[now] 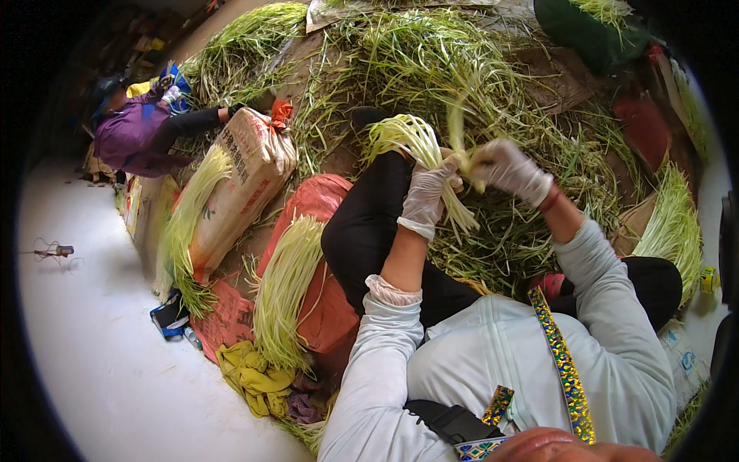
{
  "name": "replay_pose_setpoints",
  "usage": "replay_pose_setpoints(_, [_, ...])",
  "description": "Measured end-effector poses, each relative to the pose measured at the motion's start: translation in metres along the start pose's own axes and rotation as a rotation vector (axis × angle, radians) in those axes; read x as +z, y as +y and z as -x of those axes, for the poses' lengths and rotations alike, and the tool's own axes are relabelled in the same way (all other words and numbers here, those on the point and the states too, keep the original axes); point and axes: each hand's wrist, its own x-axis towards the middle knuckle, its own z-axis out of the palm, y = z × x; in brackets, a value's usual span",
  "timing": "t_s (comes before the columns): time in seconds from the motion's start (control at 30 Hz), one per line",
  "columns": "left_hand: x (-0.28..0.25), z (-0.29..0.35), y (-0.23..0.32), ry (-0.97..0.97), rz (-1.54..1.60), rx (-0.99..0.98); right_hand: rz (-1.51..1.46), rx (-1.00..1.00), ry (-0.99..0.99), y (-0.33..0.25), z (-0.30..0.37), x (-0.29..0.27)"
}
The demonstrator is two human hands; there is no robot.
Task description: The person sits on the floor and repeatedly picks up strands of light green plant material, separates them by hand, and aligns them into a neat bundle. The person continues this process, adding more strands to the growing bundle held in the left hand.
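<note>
Pale green stalks [406, 135], bunched mid-scene, were clamped in the gloved left grip [433, 192]! Just to the right, the right grip [479, 168] blurred beside a single stalk [456, 129], pinched or not, I couldn't tell. Left, another bundle [289, 281] lay across a red sack [314, 199]; far off, loose greens [431, 58] spread wide.

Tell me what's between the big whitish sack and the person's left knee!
A red sack, with pale stems on it, in the head view.
</note>
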Motion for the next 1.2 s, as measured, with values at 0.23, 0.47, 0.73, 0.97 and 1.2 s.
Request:
replay_pose_setpoints(0.23, [-0.009,0.006,0.003,-0.019,-0.146,-0.064,-0.071,0.317,0.277,0.063,0.012,-0.011])
replay_pose_setpoints(0.47, [-0.021,0.012,0.032,0.187,-0.642,0.145,1.175,0.996,-0.722,0.127,0.071,-0.108])
replay_pose_setpoints(0.73, [-0.022,-0.013,0.041,0.291,0.390,0.100,0.167,0.158,0.313,0.171,-0.049,-0.049])
replay_pose_setpoints(0.97, [-0.031,-0.013,0.035,0.341,0.334,0.089,-0.034,0.816,0.021,0.175,-0.029,-0.057])
replay_pose_setpoints(1.2, [-0.032,-0.017,0.031,0.327,0.318,0.028,-0.299,0.169,0.678,0.177,0.017,-0.154])
